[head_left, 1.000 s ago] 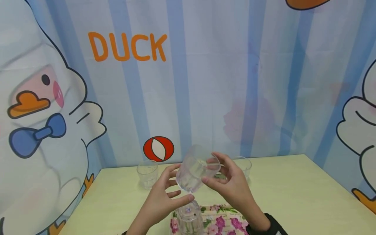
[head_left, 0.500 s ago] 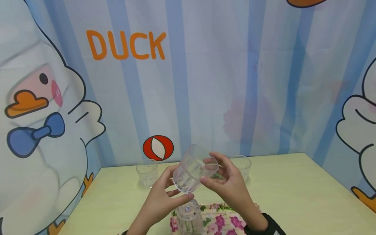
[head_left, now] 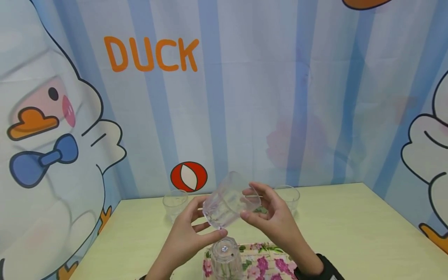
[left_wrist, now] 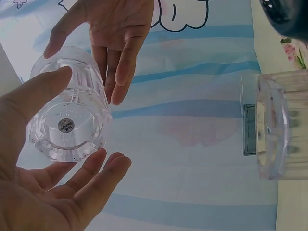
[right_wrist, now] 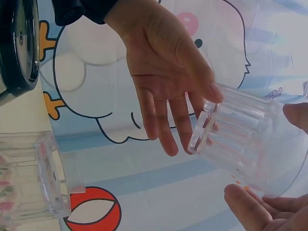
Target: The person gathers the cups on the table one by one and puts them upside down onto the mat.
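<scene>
A clear plastic tumbler (head_left: 229, 204) is tilted in the air between both hands, its mouth toward the upper right. My left hand (head_left: 190, 232) holds it by the base, with the thumb on the near side and the fingers behind. My right hand (head_left: 276, 221) grips the rim between thumb and fingers. In the left wrist view the tumbler's base (left_wrist: 67, 126) faces the camera and bears a small round mark. Below the hands, another clear tumbler (head_left: 226, 259) stands upside down on a floral tray (head_left: 267, 266).
Farther back on the pale yellow table (head_left: 350, 229) stand two clear tumblers, one at the left (head_left: 175, 202) and one at the right (head_left: 290, 196), partly behind my right hand. A duck-print curtain (head_left: 252, 97) closes off the back and sides.
The held tumbler's base has shifted slightly left and it tilts further over. My left hand has moved a little left with it, while my right hand stays nearly in place.
</scene>
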Motion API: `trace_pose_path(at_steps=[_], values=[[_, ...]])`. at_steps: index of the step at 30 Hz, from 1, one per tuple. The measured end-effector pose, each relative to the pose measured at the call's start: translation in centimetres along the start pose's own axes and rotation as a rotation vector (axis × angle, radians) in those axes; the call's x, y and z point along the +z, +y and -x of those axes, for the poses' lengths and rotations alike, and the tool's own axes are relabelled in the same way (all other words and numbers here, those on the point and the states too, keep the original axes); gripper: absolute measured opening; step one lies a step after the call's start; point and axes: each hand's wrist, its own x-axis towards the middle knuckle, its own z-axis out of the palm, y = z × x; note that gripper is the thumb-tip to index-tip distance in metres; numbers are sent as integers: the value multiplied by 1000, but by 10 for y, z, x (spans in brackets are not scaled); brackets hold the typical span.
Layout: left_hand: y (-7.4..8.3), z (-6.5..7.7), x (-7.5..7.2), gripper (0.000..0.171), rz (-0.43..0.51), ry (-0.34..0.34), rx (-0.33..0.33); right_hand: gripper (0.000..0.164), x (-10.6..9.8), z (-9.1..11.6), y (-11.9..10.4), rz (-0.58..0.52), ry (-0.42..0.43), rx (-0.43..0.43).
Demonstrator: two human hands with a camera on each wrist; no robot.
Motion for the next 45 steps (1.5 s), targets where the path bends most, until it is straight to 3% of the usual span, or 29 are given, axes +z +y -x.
trace_pose_path(at_steps=[13,26,39,45], values=[[7,4,-8,72,59,24,10,60,-4,-2,1,-28,-77,25],[12,6,-18,72,145,-4,38,64,-3,-2,4,-67,-187,82],[14,8,-23,71,196,-18,124,62,0,-2,9,-163,-279,32],[14,9,-22,71,247,-28,114,61,1,-2,10,-155,-284,45]])
